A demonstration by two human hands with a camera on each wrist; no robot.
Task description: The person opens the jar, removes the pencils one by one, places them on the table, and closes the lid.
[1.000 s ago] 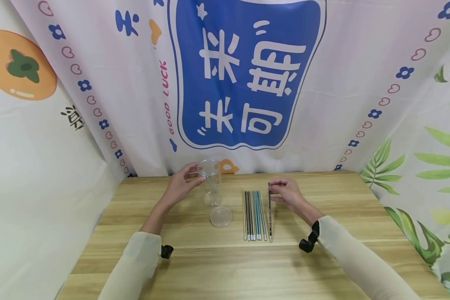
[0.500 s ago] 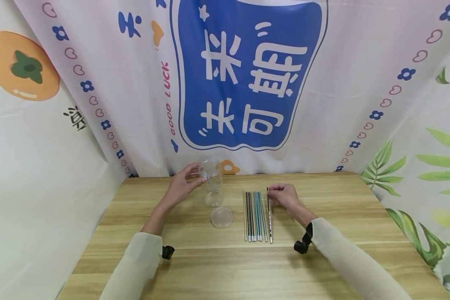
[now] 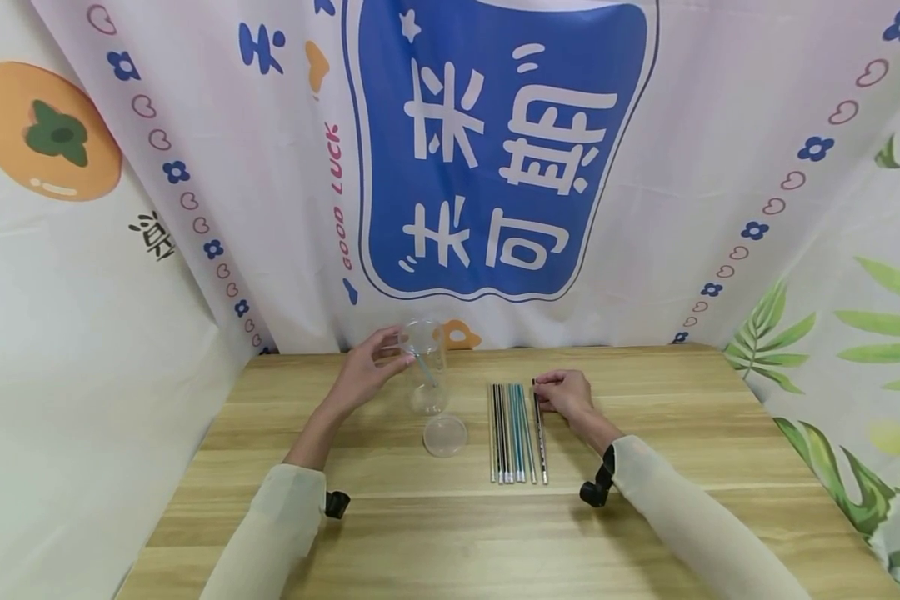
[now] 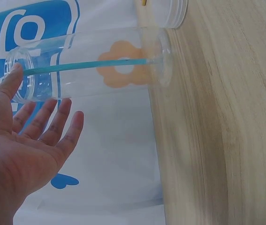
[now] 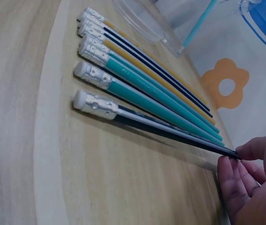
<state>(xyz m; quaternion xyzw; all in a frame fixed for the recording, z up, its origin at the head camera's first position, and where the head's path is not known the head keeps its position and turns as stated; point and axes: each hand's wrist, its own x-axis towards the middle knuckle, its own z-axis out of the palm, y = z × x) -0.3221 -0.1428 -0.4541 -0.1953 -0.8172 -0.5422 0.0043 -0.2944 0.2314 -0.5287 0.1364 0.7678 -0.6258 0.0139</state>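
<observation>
In the head view my left hand [image 3: 367,367] is at the upper part of a clear plastic jar [image 3: 433,387]. The left wrist view has its thumb on the rim and its fingertips against the side of the jar. One teal pencil [image 4: 86,66] leans inside. My right hand [image 3: 570,393] pinches one end of a black pencil [image 3: 541,442] between thumb and fingers; its white eraser end [image 5: 95,104] points toward the front of the table. Left of that pencil lies a row of black, yellow and teal pencils [image 5: 156,79], erasers all at the front.
A round clear lid [image 3: 445,436] lies on the wooden table [image 3: 390,533] just in front of the jar. Behind the table's back edge hangs a printed cloth [image 3: 292,275].
My right hand has moved slightly left and toward the front with the black pencil's end, bringing it closer to the row. My left hand and the jar have stayed in place.
</observation>
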